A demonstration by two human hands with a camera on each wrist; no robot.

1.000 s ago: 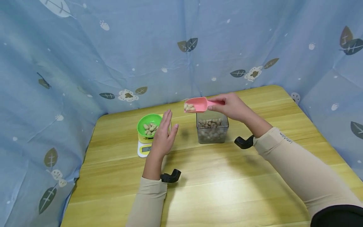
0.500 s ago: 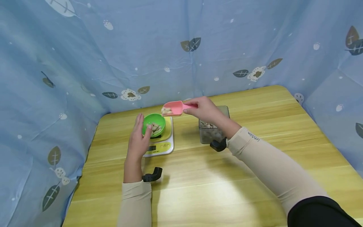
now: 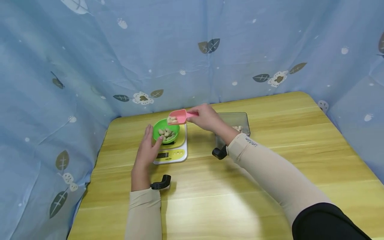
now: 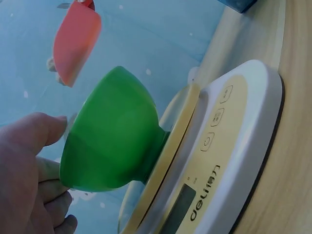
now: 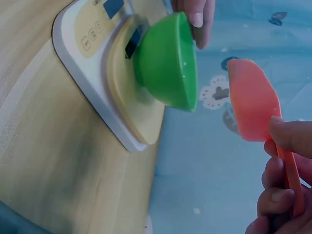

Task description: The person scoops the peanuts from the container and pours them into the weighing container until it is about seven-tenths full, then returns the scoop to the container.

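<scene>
Pink scoop (image 3: 181, 116), loaded with peanuts (image 3: 172, 120), is gripped by its handle in the right hand (image 3: 206, 117), held above green bowl (image 3: 161, 125)'s right rim. Bowl is seated on scale (image 3: 179, 154). Left hand (image 3: 145, 150) is held fingers extended, thumb spread, at bowl's left; contact unclear. Grey container (image 3: 237, 117) is placed right.

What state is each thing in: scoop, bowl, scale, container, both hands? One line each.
Scale: on the table, display illegible.
Green bowl: upright on the scale, nuts inside.
Pink scoop: raised higher than the bowl, holding nuts.
Container: lidless, nuts inside, partly hidden.
Right hand: gripping the scoop.
Left hand: beside the bowl, contact unclear.
</scene>
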